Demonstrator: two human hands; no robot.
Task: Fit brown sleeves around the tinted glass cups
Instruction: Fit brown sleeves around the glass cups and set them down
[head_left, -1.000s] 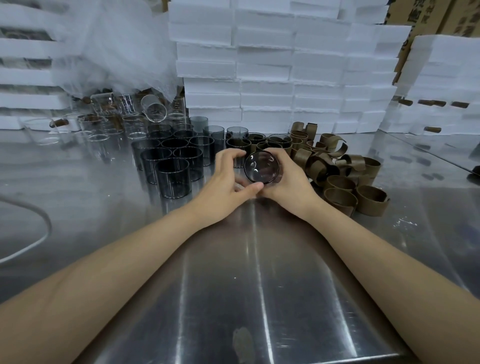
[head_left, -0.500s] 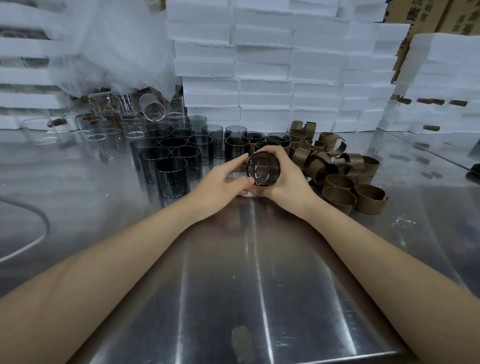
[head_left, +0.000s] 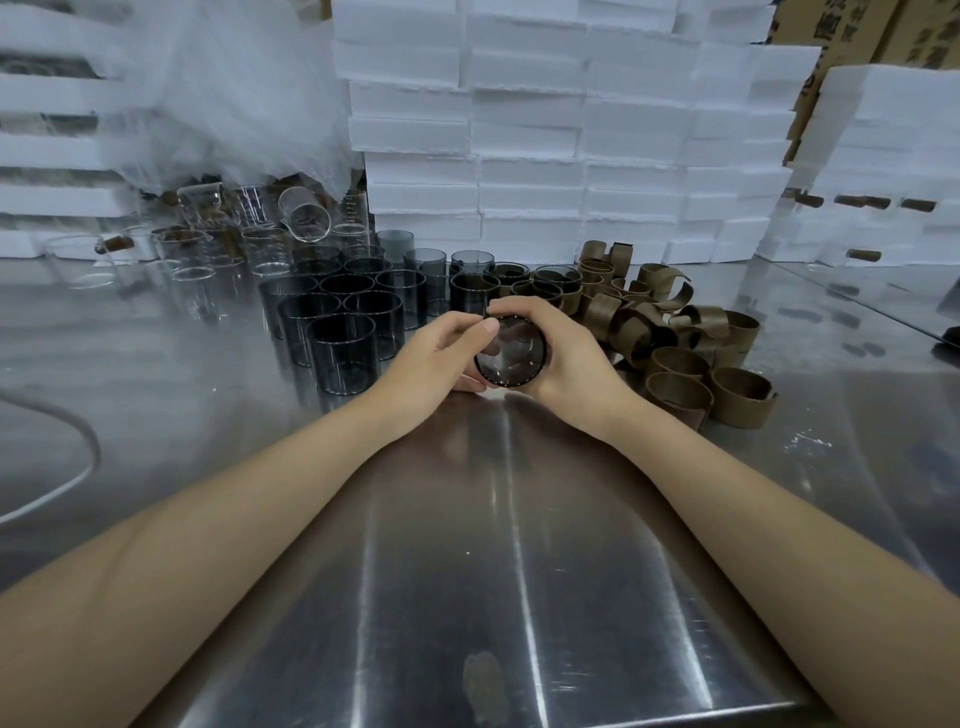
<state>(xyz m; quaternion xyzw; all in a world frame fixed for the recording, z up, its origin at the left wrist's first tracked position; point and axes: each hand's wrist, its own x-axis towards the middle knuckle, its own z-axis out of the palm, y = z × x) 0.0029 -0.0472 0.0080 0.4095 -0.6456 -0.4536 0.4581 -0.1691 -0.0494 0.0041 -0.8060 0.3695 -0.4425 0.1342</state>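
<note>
A tinted glass cup (head_left: 511, 353) lies on its side between both hands, its round base facing me. My right hand (head_left: 574, 358) wraps round its right side. My left hand (head_left: 434, 358) grips the left side, thumb on the upper rim. Whether a sleeve sits on this cup is hidden by the fingers. Bare tinted cups (head_left: 343, 332) stand in a cluster to the left. A few sleeved cups (head_left: 545, 283) stand behind the hands. Loose brown sleeves (head_left: 675, 338) lie in a heap on the right.
The work surface is a shiny steel table (head_left: 467, 571). Clear glass cups (head_left: 208, 254) stand at the back left under a white plastic bag (head_left: 218, 88). Stacked white foam boxes (head_left: 545, 130) wall off the back. A white cable (head_left: 62, 478) curves at the left.
Both hands have shifted round the held cup; my left thumb moved from below the cup up onto its upper rim. The cup stays in about the same place.
</note>
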